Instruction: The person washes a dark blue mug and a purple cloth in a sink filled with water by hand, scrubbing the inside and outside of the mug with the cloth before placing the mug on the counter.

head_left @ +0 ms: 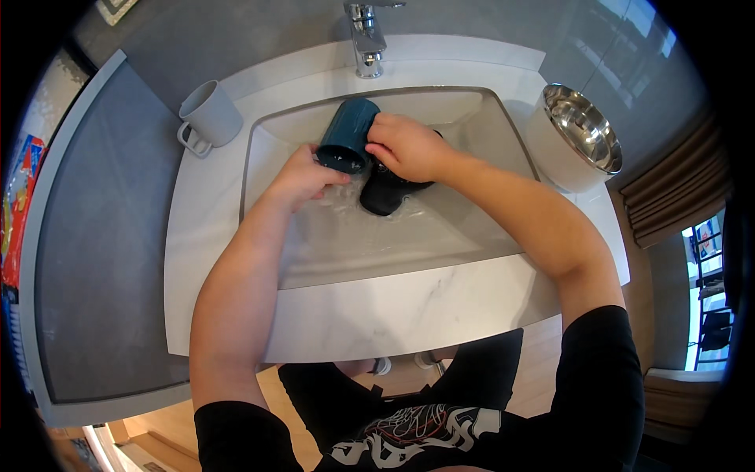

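Head view, teal mug (351, 127) tilted within grey basin (472, 216), mouth toward wearer, left hand (302, 175) gripping near its rim, right hand (413, 148) curled against its right side, exact hold unclear, black object (382, 195) just beside.

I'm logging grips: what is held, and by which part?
The mug: left hand by its rim, right hand at its right side; any handle there is hidden.

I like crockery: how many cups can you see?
2: a teal cup held between the left hand and right hand at the sink, and a grey cup on the counter at left. Others may be hidden.
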The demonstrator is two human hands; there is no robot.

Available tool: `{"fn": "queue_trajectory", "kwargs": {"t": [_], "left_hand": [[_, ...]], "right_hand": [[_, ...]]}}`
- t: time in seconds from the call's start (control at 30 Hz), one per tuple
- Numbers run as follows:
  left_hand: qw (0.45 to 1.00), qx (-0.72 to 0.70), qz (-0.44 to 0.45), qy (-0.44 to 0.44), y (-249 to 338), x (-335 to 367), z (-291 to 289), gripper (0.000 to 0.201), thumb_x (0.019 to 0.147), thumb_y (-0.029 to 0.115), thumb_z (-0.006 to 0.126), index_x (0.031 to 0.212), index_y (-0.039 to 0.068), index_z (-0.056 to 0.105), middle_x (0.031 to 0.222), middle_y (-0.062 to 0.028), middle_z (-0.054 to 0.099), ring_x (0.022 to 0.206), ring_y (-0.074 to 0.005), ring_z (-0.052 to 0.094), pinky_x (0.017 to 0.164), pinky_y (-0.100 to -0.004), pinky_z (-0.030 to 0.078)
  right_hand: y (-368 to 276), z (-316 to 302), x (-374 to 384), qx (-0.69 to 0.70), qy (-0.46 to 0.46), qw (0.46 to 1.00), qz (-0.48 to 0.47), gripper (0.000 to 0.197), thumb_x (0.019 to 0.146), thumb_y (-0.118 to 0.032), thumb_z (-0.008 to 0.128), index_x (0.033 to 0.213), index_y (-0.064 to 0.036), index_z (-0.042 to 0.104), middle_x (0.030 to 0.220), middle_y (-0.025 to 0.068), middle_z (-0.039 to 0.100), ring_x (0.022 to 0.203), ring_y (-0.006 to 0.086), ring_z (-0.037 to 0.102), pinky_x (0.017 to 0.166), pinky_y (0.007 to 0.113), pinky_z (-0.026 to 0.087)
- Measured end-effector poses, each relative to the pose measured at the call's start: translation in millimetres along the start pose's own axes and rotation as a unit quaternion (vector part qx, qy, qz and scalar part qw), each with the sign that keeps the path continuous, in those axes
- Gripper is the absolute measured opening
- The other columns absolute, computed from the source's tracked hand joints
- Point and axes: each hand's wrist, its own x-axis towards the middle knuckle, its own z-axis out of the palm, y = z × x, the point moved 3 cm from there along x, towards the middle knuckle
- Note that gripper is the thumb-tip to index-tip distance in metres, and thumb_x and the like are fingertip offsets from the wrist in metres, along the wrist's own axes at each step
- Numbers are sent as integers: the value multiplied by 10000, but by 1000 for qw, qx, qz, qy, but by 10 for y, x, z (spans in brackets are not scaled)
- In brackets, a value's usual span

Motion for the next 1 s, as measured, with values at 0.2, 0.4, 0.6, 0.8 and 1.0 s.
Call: {"fn": "queue_trajectory", "kwargs": {"t": [0.2,0.4,0.6,0.8,1.0], "left_hand": [[1000,17,-9,1,-67,31,44,615,737,155,784,1222,40,424,955,-68,624,814,-139,617,629,-300,496],[998,58,-16,-25,22,-25,7,612,717,183,803,1189,47,437,957,-53,621,817,-140,617,645,-312,495],[999,31,-26,15,-11,-16,-5,849,639,229,849,1309,16,373,955,-86,628,866,-179,613,703,-359,481],[1000,14,-21,7,89,-100,45,931,623,242,861,1348,-8,332,1025,-126,629,919,-197,623,744,-386,474],[998,51,-6,34,6,-34,-25,1015,564,263,898,1325,-87,326,1109,-191,604,993,-262,617,745,-384,509]], "right_hand": [[-55,66,-46,-60,-51,996,-51,104,874,-149,610,866,-50,578,918,112,541,829,339,512,729,424,447],[-131,-70,39,-120,2,985,-121,105,825,-127,660,882,-70,593,945,63,534,844,299,493,724,382,457],[-131,-135,57,-163,22,976,-141,147,784,-113,683,900,-74,601,942,44,535,865,277,493,739,359,470],[-62,-100,37,-180,14,975,-132,126,777,-114,686,874,-71,619,970,33,542,882,267,503,747,356,482],[-186,-12,43,-221,-18,968,-120,65,744,-130,650,790,-90,627,989,17,545,904,243,517,711,354,499]]}}
